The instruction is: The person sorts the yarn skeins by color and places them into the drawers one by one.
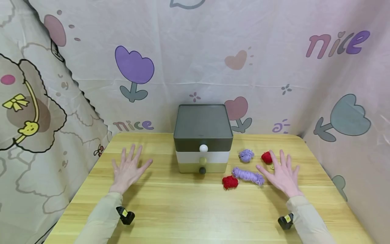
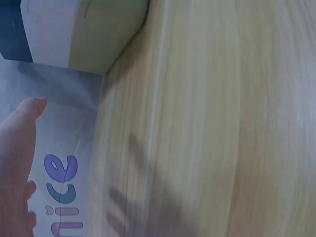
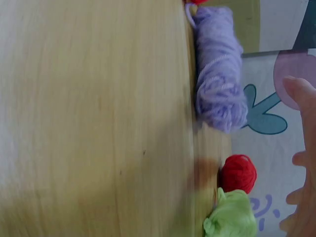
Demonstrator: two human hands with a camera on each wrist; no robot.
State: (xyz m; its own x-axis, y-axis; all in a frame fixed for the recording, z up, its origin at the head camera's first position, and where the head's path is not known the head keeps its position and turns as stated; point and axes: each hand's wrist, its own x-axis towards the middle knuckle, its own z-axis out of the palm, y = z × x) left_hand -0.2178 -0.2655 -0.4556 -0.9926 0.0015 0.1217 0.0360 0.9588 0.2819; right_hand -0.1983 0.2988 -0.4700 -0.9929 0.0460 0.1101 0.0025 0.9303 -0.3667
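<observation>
My left hand is held over the left side of the table with fingers spread, holding nothing. The right hand, also spread and holding nothing, hovers by several bundles of yarn. Nearest it are a long purple yarn skein and a red yarn ball, partly behind its fingers. A light green yarn bundle shows in the right wrist view, mostly hidden by that hand in the head view. A round purple yarn ball and a small red yarn bundle lie closer to the drawer box.
The box stands at the table's back middle, with a dark grey top tier, a white middle and a beige bottom, each bearing a round knob. Patterned curtains hang behind and beside the wooden table. A small black camera is strapped to each wrist.
</observation>
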